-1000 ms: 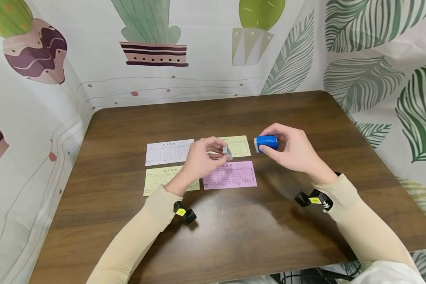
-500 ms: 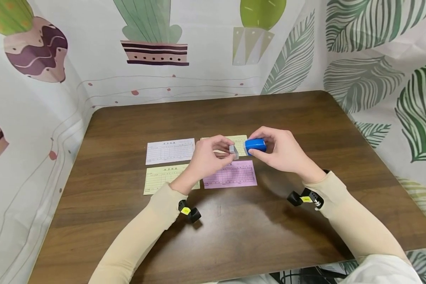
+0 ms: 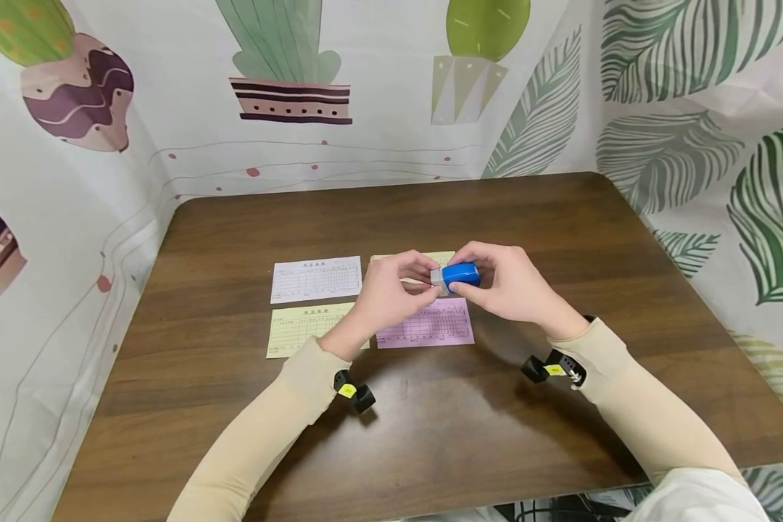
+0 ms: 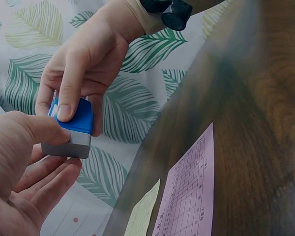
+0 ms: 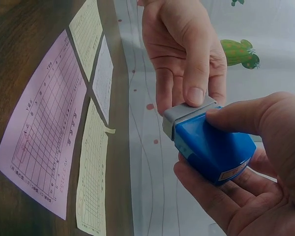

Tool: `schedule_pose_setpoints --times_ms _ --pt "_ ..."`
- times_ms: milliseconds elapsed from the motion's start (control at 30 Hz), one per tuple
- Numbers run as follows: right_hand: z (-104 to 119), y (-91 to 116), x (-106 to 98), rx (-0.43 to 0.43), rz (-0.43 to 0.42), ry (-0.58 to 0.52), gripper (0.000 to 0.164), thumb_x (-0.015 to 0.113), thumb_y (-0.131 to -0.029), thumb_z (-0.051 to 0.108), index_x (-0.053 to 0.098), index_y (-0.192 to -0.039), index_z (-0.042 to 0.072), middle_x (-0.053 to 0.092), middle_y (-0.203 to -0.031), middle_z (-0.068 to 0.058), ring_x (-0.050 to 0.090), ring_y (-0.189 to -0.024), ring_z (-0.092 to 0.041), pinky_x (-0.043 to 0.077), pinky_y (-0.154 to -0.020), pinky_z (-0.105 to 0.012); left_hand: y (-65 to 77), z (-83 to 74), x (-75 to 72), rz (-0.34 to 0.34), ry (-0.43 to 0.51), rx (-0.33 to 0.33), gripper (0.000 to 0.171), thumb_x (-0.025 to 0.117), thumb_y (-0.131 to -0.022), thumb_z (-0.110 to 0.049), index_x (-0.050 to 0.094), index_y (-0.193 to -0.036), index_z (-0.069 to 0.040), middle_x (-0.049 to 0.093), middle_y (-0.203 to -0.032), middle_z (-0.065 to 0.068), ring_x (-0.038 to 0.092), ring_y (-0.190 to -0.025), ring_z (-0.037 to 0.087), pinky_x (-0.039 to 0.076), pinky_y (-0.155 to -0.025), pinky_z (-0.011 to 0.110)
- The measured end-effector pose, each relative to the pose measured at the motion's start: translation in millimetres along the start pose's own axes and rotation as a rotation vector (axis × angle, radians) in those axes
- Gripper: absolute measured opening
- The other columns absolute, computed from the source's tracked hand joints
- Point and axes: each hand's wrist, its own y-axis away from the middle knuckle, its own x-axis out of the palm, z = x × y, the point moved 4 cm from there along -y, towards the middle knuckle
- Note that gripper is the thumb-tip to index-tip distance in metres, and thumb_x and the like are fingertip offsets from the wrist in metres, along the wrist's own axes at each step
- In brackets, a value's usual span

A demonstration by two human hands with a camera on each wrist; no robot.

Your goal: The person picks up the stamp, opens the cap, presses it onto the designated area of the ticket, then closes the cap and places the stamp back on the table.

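Above the slips, my right hand [image 3: 512,286] grips a blue self-inking stamp [image 5: 214,142] between thumb and fingers. The grey cap [image 5: 187,115] is pinched by my left hand [image 3: 391,290] and sits against the stamp's end. Whether it is fully seated I cannot tell. In the left wrist view the thumb [image 4: 49,130] lies across the cap's side. Below lie a pink slip [image 3: 431,326] and a yellow slip [image 3: 307,333], with a white slip [image 3: 316,279] behind. Another yellow slip [image 5: 92,172] is partly hidden by the hands in the head view.
The slips lie in two rows on a brown wooden table [image 3: 404,428]. A cloth printed with cacti and leaves [image 3: 391,156] hangs behind the table and along its sides. Black cables [image 3: 561,507] show below the front edge.
My right hand has brought the stamp leftward while the left hand moved slightly right with the cap. The stamp and cap, apart before, now meet.
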Motion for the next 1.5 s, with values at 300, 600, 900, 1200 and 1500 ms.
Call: schedule_pose_setpoints --times_ms 300,600,900,1200,1500 --pt "-0.8 1.1 5.1 -0.002 0.021 -0.019 0.028 0.083 -0.081 0.017 0.069 -0.105 0.022 0.074 -0.093 0.005 0.07 -0.073 -0.004 0.062 -0.067 -0.026 2.1 1.4 3.0 0.006 -0.01 0.01 0.027 0.081 -0.081 -0.012 0.07 -0.105 -0.009 0.077 -0.1 0.007 0.076 -0.089 0.016 0.06 -0.076 0.018" --pt "-2.4 2.1 6.4 0.0 0.029 -0.015 0.029 0.083 -0.08 0.019 0.07 -0.105 0.025 0.074 -0.093 0.006 0.07 -0.074 -0.004 0.061 -0.068 -0.022 3.4 1.5 4.4 -0.008 -0.022 -0.007 0.027 0.084 -0.08 -0.017 0.073 -0.104 -0.01 0.078 -0.1 0.005 0.076 -0.089 0.012 0.06 -0.077 0.018" --pt "-3.2 2.5 6.7 0.006 0.025 -0.025 0.029 0.086 -0.076 0.016 0.072 -0.1 0.026 0.075 -0.091 0.007 0.071 -0.074 -0.004 0.063 -0.069 -0.028 5.1 1.2 5.4 -0.007 -0.005 -0.015 0.028 0.084 -0.079 -0.018 0.076 -0.106 -0.011 0.079 -0.101 0.005 0.077 -0.089 0.012 0.06 -0.074 0.018" --pt "-5.4 1.5 3.7 -0.023 0.033 0.063 0.029 0.086 -0.078 0.022 0.072 -0.103 0.027 0.073 -0.088 0.01 0.063 -0.066 -0.008 0.057 -0.06 -0.027 6.2 9.6 4.2 0.026 -0.01 0.004 0.032 0.084 -0.08 -0.018 0.072 -0.108 -0.013 0.077 -0.104 0.006 0.076 -0.09 0.015 0.061 -0.078 0.022" --pt "-17.9 5.7 -14.2 0.007 -0.026 0.214 0.034 0.086 -0.076 0.022 0.072 -0.107 0.023 0.074 -0.096 0.004 0.059 -0.071 -0.016 0.052 -0.061 -0.027 12.8 25.7 -21.4 0.028 -0.184 -0.035 0.034 0.081 -0.082 -0.021 0.07 -0.114 -0.013 0.075 -0.113 0.011 0.073 -0.101 0.025 0.063 -0.081 0.035"
